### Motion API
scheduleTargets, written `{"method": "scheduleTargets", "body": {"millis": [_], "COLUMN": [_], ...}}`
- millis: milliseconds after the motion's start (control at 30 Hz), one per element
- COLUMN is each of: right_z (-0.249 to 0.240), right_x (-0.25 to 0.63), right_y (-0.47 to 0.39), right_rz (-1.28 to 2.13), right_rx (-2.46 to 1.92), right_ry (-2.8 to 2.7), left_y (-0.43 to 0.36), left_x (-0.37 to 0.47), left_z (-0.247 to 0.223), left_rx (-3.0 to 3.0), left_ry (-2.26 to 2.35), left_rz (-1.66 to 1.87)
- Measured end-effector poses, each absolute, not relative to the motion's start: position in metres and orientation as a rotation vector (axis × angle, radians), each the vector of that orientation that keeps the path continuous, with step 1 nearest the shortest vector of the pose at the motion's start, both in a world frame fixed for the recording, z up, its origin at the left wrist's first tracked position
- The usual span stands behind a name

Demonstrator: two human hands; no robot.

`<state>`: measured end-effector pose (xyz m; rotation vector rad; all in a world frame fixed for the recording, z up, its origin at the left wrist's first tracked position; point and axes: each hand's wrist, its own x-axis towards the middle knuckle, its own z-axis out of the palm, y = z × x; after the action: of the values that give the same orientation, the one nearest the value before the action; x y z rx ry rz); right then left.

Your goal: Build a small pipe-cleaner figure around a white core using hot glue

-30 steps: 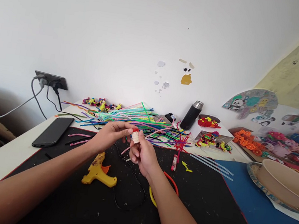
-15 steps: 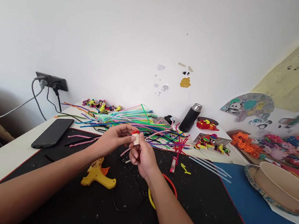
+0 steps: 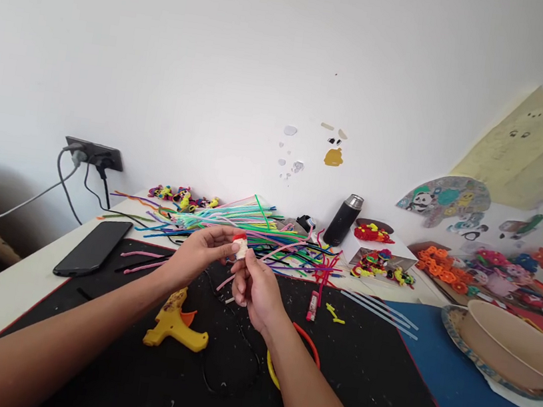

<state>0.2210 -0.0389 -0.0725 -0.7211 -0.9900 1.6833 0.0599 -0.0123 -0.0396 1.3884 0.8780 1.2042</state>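
A small white fuzzy piece with a red top (image 3: pixel 241 248) is held up over the black mat (image 3: pixel 352 383). My left hand (image 3: pixel 207 248) pinches it from the left, thumb and fingers closed on its side. From the right, my right hand (image 3: pixel 256 290) has its thumb and curled fingers closed at the piece's lower edge. Below my left hand lies a yellow glue gun (image 3: pixel 176 325) with an orange trigger. Behind both hands spreads a pile of coloured pipe cleaners (image 3: pixel 229 218).
A black phone (image 3: pixel 93 248) lies at the left. A black bottle (image 3: pixel 343 220) leans by the wall. Clear glue sticks (image 3: pixel 382 312), a red-ended item (image 3: pixel 312 305) and yellow-green bits (image 3: pixel 335 313) lie right. A beige bowl (image 3: pixel 514 345) is far right.
The piece has shifted slightly left, and its white side is turned differently between my fingers. My right thumb has moved down to its lower edge. The whole view has tilted up slightly.
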Motion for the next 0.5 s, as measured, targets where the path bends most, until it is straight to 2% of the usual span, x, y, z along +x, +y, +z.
{"method": "scheduleTargets", "body": {"millis": [500], "right_z": [-0.0753], "right_x": [0.221], "right_y": [-0.0367], "right_rz": [1.675], "right_rx": [-0.692], "right_ry": [-0.989], "left_y": [-0.0143], "left_x": [0.0623], "left_z": [-0.0408], "left_rx": [1.37], "left_ry": [0.826], "left_rz": [1.208]}}
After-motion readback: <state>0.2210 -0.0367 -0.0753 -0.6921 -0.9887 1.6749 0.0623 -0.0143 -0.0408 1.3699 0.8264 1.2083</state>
